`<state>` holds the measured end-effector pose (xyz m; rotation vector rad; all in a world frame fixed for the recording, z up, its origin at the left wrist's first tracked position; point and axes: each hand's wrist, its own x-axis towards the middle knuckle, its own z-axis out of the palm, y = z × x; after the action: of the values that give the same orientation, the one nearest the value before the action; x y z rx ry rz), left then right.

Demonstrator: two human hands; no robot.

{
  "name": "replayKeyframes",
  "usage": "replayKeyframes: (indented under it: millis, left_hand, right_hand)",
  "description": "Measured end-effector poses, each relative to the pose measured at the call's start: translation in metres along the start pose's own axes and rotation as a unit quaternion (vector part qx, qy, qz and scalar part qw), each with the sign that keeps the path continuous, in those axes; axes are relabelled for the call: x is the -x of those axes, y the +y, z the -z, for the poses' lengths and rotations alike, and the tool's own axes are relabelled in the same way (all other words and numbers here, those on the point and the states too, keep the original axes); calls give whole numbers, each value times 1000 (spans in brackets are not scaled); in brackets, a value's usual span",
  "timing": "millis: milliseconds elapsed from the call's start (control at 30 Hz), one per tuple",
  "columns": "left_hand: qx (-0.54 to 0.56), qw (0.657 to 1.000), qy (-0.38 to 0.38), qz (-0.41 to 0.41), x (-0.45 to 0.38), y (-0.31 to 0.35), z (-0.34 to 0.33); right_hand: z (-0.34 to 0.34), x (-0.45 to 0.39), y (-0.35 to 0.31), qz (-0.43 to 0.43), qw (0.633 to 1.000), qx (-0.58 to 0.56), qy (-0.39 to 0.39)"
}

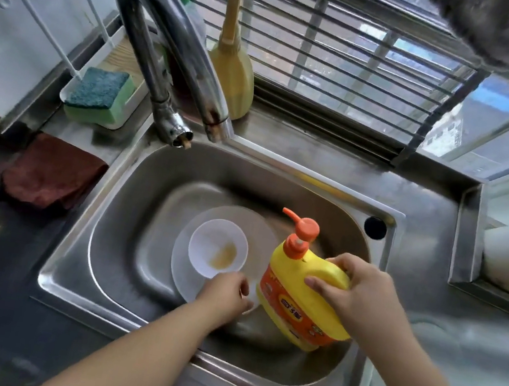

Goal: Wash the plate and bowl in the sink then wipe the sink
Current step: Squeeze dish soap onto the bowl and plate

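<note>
A steel counter (pixel 383 188) runs under a barred window (pixel 354 60), with a steel sink (pixel 128 204) set into it. The tap (pixel 169 52) arches over the sink's far left corner. Left of the tap, a green sponge (pixel 100 94) sits in a white tray; nearer, a dark red cloth (pixel 52 174) lies on the counter edge. A yellowish bottle (pixel 235 63) stands on the sill ledge.

In the sink lies the plate (pixel 184 275), and the bowl (pixel 218 247) sits on it (a brownish smear inside the bowl). The left hand (pixel 223 293) rests at the plate's near rim, fingers curled; whether they pinch the rim I cannot tell, since the hand covers it. The right hand (pixel 361 293) grips the handle of a yellow soap jug (pixel 295 298), tilted over the sink, its orange pump pointing left.

A grey blur fills the top right corner, unidentifiable. A white object at the right edge is cut off.
</note>
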<state>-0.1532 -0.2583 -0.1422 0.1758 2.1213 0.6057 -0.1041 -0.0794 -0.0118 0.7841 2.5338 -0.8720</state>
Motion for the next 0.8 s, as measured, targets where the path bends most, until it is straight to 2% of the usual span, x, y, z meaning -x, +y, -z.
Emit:
replayKeyframes:
  millis: [167, 200, 267, 300, 367, 467, 533, 600, 667, 800]
  left_hand:
    - [-103, 994, -39, 0, -12, -4, -9]
    - [-80, 996, -46, 11, -13, -7, -12]
    - [32, 998, -44, 42, -13, -12, -17]
    - [92, 994, -21, 52, -9, -14, -14]
    - [179, 980, 80, 46, 2, -18, -1]
    - [165, 944, 285, 34, 11, -30, 35]
    - [190, 916, 348, 60, 2, -44, 56]
    - [235, 901, 339, 132, -18, -58, 69]
    - [261, 900, 286, 200, -36, -73, 71]
    - [290, 906, 210, 225, -62, -95, 65]
  right_hand:
    - [-4, 6, 18, 14, 998, -57, 23]
    - [-5, 6, 21, 18, 997, -64, 25]
    - [-4, 7, 25, 21, 996, -82, 31]
    - [-3, 8, 27, 21, 995, -91, 33]
    - [-2, 10, 28, 19, 994, -99, 31]
    - [-2, 11, 24, 12, 995, -94, 23]
    - [-4, 11, 20, 9, 996, -87, 10]
    - [-6, 9, 14, 13, 997, -74, 6]
    - [-6, 7, 9, 12, 997, -70, 9]
    - [-4, 8, 10, 26, 997, -68, 4]
